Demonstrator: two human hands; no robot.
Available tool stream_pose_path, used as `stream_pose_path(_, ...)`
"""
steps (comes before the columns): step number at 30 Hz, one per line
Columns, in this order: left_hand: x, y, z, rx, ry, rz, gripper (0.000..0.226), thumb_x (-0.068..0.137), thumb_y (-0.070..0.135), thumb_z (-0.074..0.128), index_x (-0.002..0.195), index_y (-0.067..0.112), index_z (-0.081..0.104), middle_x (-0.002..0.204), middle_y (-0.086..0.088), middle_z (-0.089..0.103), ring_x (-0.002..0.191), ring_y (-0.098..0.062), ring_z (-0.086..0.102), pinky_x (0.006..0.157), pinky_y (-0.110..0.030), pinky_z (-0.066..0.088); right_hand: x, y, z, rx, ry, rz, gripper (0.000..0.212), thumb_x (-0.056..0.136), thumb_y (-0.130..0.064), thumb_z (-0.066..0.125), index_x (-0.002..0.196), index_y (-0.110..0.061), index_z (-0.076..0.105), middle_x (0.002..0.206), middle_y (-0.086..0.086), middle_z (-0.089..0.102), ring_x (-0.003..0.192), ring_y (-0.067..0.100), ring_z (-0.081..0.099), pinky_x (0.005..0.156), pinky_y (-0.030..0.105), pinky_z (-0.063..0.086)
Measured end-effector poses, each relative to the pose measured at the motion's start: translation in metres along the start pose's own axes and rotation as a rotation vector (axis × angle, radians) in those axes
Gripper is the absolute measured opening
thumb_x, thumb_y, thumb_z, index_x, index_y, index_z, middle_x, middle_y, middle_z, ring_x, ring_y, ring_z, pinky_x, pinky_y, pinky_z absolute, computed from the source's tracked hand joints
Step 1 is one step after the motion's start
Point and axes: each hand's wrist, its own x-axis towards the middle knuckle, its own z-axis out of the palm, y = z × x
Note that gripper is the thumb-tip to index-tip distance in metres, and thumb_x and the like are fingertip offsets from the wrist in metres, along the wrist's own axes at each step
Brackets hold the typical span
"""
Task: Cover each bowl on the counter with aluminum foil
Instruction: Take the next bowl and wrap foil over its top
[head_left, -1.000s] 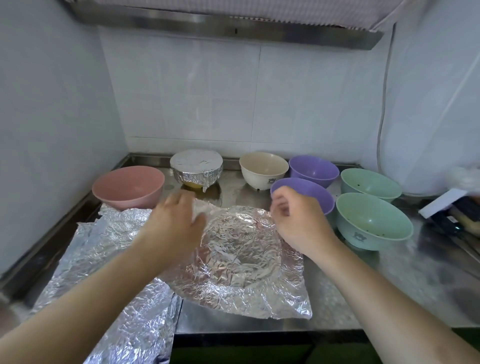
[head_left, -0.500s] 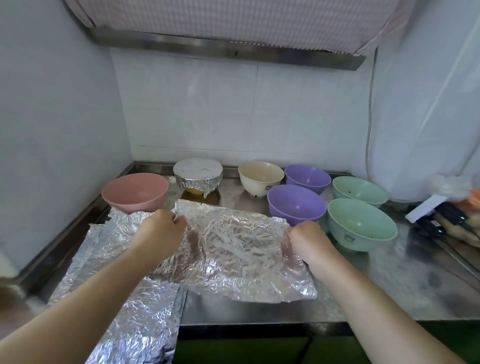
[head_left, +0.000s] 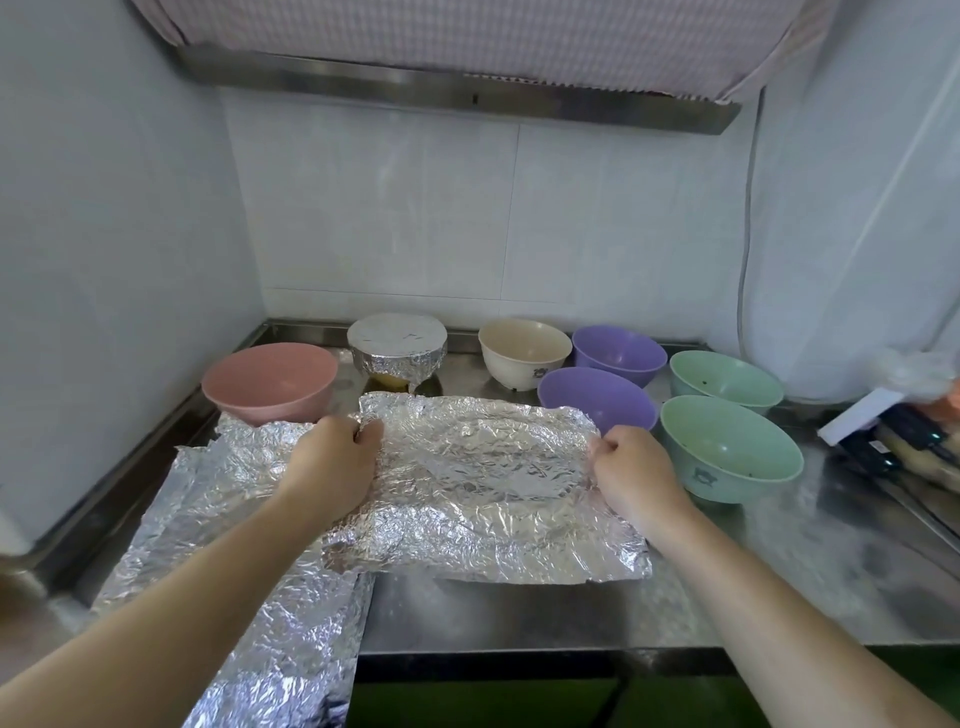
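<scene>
Both grips, left hand (head_left: 332, 470) and right hand (head_left: 636, 470), pinch the foil sheet (head_left: 483, 483), long axis left-right.

1. The foil sheet (head_left: 483, 478) is thin metal, shiny and heavily crinkled.
2. The second foil sheet (head_left: 249, 597) looks the same, creased all over.
3. The covered bowl (head_left: 397, 345) wears foil, flatter on top and wrinkled at the sides.
4. The pink bowl (head_left: 270, 382) looks matt and smooth.
5. The counter (head_left: 779, 571) is brushed metal with a dull sheen.
6. The wall tiles (head_left: 519, 218) are smooth and faintly glossy.
</scene>
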Motion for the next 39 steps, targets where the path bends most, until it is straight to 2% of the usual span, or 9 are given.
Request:
stream_pose_path(4,-0.002,0.004,0.002,0.055,-0.012,-0.005,0.048,0.110,0.044,0.038,0.097,0.005,0.061,0.075,-0.010,0.070,0.061,-0.022,0.065,0.049,-0.027,0.041,0.001,0.004,0.000,-0.016,-0.032,0.011,0.039,0.112,-0.025,0.049,0.082,-0.004,0.061,0.071,0.009,0.061,0.056,0.018,0.053,0.049,0.028,0.036)
stream_pose_path(6,-0.010,0.009,0.000,0.085,0.070,0.034,0.039,0.109,0.041,0.041,0.123,0.006,0.049,0.103,-0.015,0.068,0.084,-0.028,0.068,0.065,-0.034,0.050,0.001,0.004,-0.001,-0.019,-0.032,0.015,0.039,0.111,-0.025,0.048,0.085,-0.001,0.064,0.072,0.011,0.063,0.056,0.019,0.053,0.050,0.028,0.036)
stream_pose_path(10,-0.031,0.037,-0.004,0.302,0.386,0.553,0.038,0.102,0.020,0.053,0.136,0.004,0.048,0.138,-0.017,0.048,0.126,-0.035,0.048,0.105,-0.049,0.045,0.009,0.006,0.002,-0.024,-0.024,0.001,0.039,0.110,-0.028,0.050,0.089,0.001,0.065,0.076,0.015,0.070,0.061,0.025,0.060,0.055,0.032,0.043)
stream_pose_path(12,-0.040,0.056,-0.002,0.293,0.195,0.678,0.043,0.105,0.027,0.050,0.144,0.009,0.050,0.152,-0.010,0.044,0.136,-0.029,0.046,0.114,-0.045,0.040,0.012,0.007,0.004,-0.021,-0.026,-0.003,0.037,0.109,-0.028,0.051,0.088,-0.001,0.067,0.077,0.015,0.072,0.066,0.028,0.066,0.058,0.033,0.046)
stream_pose_path(14,-0.046,0.063,0.010,0.319,-0.105,0.598,0.055,0.109,0.046,0.037,0.156,0.017,0.037,0.167,-0.001,0.025,0.148,-0.024,0.036,0.121,-0.042,0.033,0.013,0.008,0.006,-0.007,-0.027,0.004,0.037,0.108,-0.027,0.051,0.086,-0.002,0.068,0.076,0.013,0.073,0.066,0.027,0.068,0.057,0.031,0.046)
stream_pose_path(16,-0.044,0.058,0.028,0.397,-0.261,0.546,0.070,0.107,0.060,0.025,0.162,0.018,0.023,0.173,0.001,0.010,0.159,-0.019,0.013,0.128,-0.043,0.020,0.012,0.009,0.006,-0.006,-0.030,0.011,0.037,0.109,-0.026,0.050,0.086,-0.002,0.068,0.078,0.013,0.073,0.065,0.026,0.068,0.055,0.031,0.046)
stream_pose_path(25,-0.038,0.045,0.044,0.512,-0.291,0.458,0.088,0.102,0.071,0.014,0.166,0.014,-0.006,0.174,-0.003,-0.010,0.160,-0.017,-0.012,0.130,-0.039,-0.004,0.011,0.010,0.010,-0.021,-0.055,0.010,0.035,0.108,-0.021,0.048,0.089,0.000,0.068,0.085,0.018,0.073,0.058,0.021,0.057,0.050,0.028,0.041)
stream_pose_path(36,-0.040,0.046,0.046,0.524,-0.228,0.480,0.084,0.104,0.067,0.014,0.166,0.011,0.001,0.174,-0.005,0.004,0.160,-0.020,0.001,0.130,-0.039,0.004,0.010,0.010,0.011,-0.026,-0.078,0.031,0.040,0.108,-0.023,0.049,0.086,0.003,0.069,0.073,0.016,0.068,0.053,0.020,0.055,0.047,0.026,0.040)
stream_pose_path(39,-0.042,0.042,0.046,0.524,-0.210,0.492,0.085,0.104,0.068,0.012,0.165,0.010,0.002,0.174,-0.005,0.005,0.160,-0.020,0.002,0.130,-0.040,0.006,0.004,0.002,-0.002,-0.099,-0.004,0.000,0.038,0.104,-0.025,0.050,0.078,0.000,0.062,0.070,0.016,0.066,0.062,0.029,0.060,0.055,0.034,0.044)
